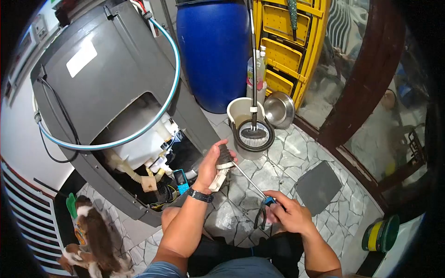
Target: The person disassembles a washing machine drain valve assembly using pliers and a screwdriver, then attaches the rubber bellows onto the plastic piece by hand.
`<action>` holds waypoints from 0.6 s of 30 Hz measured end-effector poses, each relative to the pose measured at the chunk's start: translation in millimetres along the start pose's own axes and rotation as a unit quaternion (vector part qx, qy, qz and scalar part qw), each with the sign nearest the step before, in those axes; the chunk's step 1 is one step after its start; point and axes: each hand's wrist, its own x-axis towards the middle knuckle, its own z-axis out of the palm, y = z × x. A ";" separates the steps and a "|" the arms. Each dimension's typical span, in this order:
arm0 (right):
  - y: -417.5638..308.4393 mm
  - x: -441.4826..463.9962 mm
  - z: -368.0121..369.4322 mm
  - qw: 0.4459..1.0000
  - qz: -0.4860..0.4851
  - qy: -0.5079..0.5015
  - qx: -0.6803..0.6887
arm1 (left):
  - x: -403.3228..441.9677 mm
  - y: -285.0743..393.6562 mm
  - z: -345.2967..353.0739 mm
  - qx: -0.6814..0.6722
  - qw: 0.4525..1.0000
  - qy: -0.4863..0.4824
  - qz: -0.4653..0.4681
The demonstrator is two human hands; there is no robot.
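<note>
My left hand is closed around a plastic part with a dark ribbed rubber bellows at its upper end. My right hand grips a screwdriver by its blue handle; its long shaft slants up to the white rim of the bellows, where I cannot tell if the tip touches. Black-handled pliers show just below the screwdriver handle. To the left of my left hand stands a grey washing machine, its lower opening exposing hoses and wiring. A blue phone-like device rests at that opening.
Two dogs are at lower left beside a white gate. A flat grey panel lies on the tiles to my right. Ahead are a mop bucket, a steel bowl, a blue drum and a yellow ladder.
</note>
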 end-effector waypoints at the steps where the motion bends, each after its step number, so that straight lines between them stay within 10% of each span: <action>1: 5.4 -0.9 -2.4 0.999 -0.009 -0.005 0.038 | -0.1 0.3 0.8 0.005 1.000 -0.001 0.005; 18: 6.9 10.1 14.6 0.995 -0.050 0.061 -0.063 | -0.8 -16.9 4.1 -0.062 0.993 0.055 -0.087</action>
